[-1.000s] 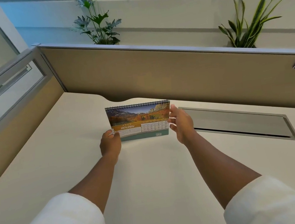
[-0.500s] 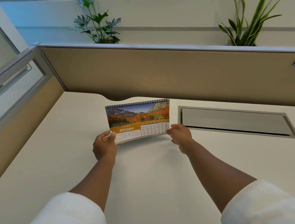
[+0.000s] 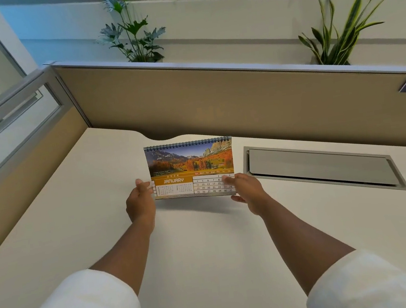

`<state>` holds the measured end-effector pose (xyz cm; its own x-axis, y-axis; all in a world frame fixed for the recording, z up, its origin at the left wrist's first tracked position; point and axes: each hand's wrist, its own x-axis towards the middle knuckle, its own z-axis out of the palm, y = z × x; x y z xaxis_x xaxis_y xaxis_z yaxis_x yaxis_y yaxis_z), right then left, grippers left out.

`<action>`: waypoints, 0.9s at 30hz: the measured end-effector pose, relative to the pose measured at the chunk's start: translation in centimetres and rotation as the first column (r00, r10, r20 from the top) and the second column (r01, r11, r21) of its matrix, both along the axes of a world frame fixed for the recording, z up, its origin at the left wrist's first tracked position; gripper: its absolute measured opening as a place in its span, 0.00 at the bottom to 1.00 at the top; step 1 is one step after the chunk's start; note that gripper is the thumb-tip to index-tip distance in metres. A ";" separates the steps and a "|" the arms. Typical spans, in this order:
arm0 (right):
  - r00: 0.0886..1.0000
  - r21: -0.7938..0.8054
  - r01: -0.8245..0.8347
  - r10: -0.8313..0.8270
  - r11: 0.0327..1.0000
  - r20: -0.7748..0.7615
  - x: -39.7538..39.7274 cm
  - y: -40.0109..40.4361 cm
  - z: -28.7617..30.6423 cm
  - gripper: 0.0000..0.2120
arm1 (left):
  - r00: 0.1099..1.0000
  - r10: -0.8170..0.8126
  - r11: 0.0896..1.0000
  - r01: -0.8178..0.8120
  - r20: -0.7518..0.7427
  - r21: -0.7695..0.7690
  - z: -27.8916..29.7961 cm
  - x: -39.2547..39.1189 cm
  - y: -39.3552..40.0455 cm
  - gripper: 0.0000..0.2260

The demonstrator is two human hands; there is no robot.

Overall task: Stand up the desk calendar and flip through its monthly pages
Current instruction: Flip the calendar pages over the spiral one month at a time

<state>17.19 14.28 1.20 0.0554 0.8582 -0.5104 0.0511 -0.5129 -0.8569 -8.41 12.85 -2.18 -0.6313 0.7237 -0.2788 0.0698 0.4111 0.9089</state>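
calendar [image 3: 190, 168] pinched at lower corners by left hand [image 3: 140, 204], right hand [image 3: 248, 190]; seemingly lifted off desk [image 3: 52, 223]; cable hatch [image 3: 322, 167] just right.

I am seeing two bare forearms reaching out from white sleeves [image 3: 82, 306] — soft, thick cloth, rolled or pushed back above the elbows into bulky folded cuffs. The left hand [image 3: 140, 205] and right hand [image 3: 248, 191] are wearing nothing — no rings, watch or gloves showing.
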 end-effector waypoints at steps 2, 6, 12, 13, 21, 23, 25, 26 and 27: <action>0.996 -0.023 -0.029 0.027 0.999 -0.081 0.0 -0.1 0.5 0.10 | 0.997 0.005 1.000 -0.005 0.081 -0.001 0.5 -0.1 0.0 0.30; 0.943 -0.038 -0.078 0.061 0.996 -0.327 0.1 -0.1 1.5 0.20 | 0.973 0.008 1.000 -0.009 0.231 0.002 1.4 -0.3 -0.2 0.32; 0.825 0.151 -0.116 0.180 0.982 -0.536 0.2 0.5 3.1 0.31 | 0.924 -0.026 1.000 0.030 0.383 -0.005 1.6 -0.8 -0.8 0.20; 0.813 0.172 -0.117 0.193 0.978 -0.549 0.0 0.7 3.3 0.35 | 0.918 -0.022 1.000 0.024 0.396 -0.001 1.5 -0.9 -0.8 0.17; 0.736 0.185 -0.002 0.127 0.983 -0.665 -1.5 2.7 5.8 0.41 | 0.955 -0.162 0.987 0.155 0.249 0.047 0.6 -0.8 -0.9 0.13; 0.756 0.205 0.015 0.123 0.979 -0.643 -1.7 3.3 6.3 0.40 | 0.958 -0.191 0.981 0.186 0.213 0.044 0.4 -0.9 -0.9 0.15; 0.777 0.224 0.032 0.117 0.974 -0.618 -2.0 3.6 6.7 0.38 | 0.962 -0.191 0.982 0.186 0.195 0.046 0.2 -0.9 -0.8 0.16; 0.789 0.230 0.042 0.109 0.972 -0.604 -2.1 3.7 6.8 0.37 | 0.963 -0.185 0.983 0.179 0.194 0.051 0.2 -1.0 -0.8 0.15; 0.800 0.232 0.055 0.096 0.971 -0.592 -2.2 3.8 6.9 0.35 | 0.964 -0.181 0.983 0.174 0.196 0.053 0.1 -1.0 -0.8 0.15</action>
<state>15.01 18.05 8.13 -0.2128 0.9502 -0.2275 -0.4989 -0.3058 -0.8109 -9.44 12.04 -2.04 -0.4260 0.8307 -0.3583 -0.0449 0.3761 0.9255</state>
